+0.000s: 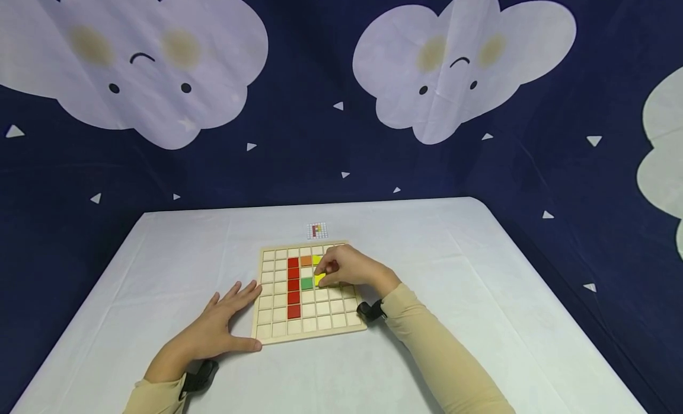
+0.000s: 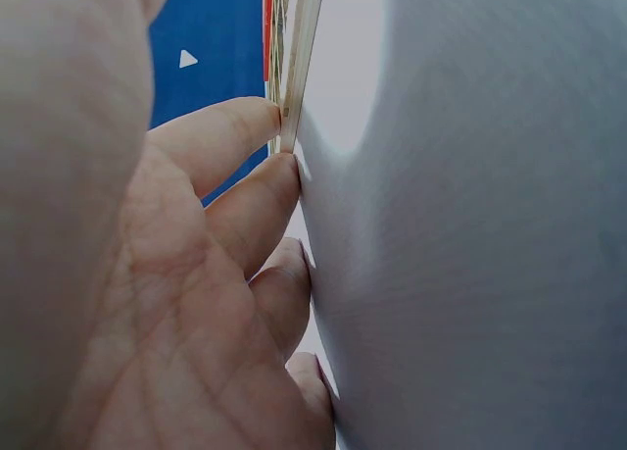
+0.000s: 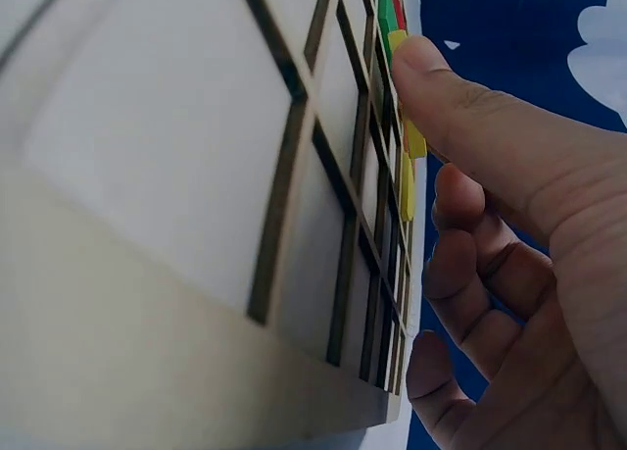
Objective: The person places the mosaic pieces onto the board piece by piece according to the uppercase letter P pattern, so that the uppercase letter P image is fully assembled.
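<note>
A wooden grid board lies flat on the table, its cells mostly cream. Red tiles form a column on it, beside an orange tile and a green tile. My right hand is over the board's upper right part, thumb and index finger pinching a yellow tile. Another yellow tile sits beside the orange one. My left hand is spread at the board's left side; in the left wrist view, fingertips touch the board's edge.
A small printed card with a coloured grid pattern lies behind the board. White cloth covers the table. A dark blue curtain with cloud figures hangs behind the table and to its sides.
</note>
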A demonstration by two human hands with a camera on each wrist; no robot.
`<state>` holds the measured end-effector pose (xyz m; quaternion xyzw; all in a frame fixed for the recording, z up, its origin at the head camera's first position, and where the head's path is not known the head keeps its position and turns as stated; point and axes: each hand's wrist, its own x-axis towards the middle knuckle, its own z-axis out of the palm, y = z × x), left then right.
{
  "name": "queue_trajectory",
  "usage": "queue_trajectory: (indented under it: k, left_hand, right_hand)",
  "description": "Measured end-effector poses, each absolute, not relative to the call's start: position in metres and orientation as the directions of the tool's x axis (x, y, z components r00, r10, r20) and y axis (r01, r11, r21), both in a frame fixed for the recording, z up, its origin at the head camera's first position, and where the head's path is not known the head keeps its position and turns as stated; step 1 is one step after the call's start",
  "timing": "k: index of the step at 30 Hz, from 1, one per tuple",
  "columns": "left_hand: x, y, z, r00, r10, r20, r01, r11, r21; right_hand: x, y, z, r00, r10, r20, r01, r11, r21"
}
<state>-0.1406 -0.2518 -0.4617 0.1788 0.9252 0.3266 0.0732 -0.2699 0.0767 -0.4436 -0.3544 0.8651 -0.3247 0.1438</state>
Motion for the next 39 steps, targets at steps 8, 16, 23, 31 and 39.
queue_trajectory:
  k: [8,16,23,31,39]
  left_hand:
    - [-0.141,-0.253,-0.463,-0.923,0.384,-0.013,0.291,0.72,0.63]
    - [-0.142,-0.253,-0.463,-0.922,0.386,-0.004,0.3,0.723,0.622]
    - [-0.142,-0.253,-0.463,-0.923,0.385,-0.001,0.301,0.723,0.622]
    - [-0.142,-0.253,-0.463,-0.924,0.383,-0.006,0.296,0.724,0.623]
    - [-0.142,-0.252,-0.463,-0.924,0.381,-0.013,0.291,0.726,0.623]
  right_hand:
    - [-0.271,0.076,-0.446,-0.699,-0.715,-0.022,-0.526,0.535,-0.661]
    - [-0.272,0.075,-0.446,-0.703,-0.71,-0.035,-0.511,0.539,-0.67]
    - [-0.272,0.076,-0.445,-0.704,-0.71,-0.029,-0.514,0.536,-0.669]
    - [-0.277,0.092,-0.438,-0.763,-0.645,-0.042,-0.417,0.54,-0.731]
    - [-0.291,0.127,-0.437,-0.834,-0.552,-0.023,-0.364,0.581,-0.728]
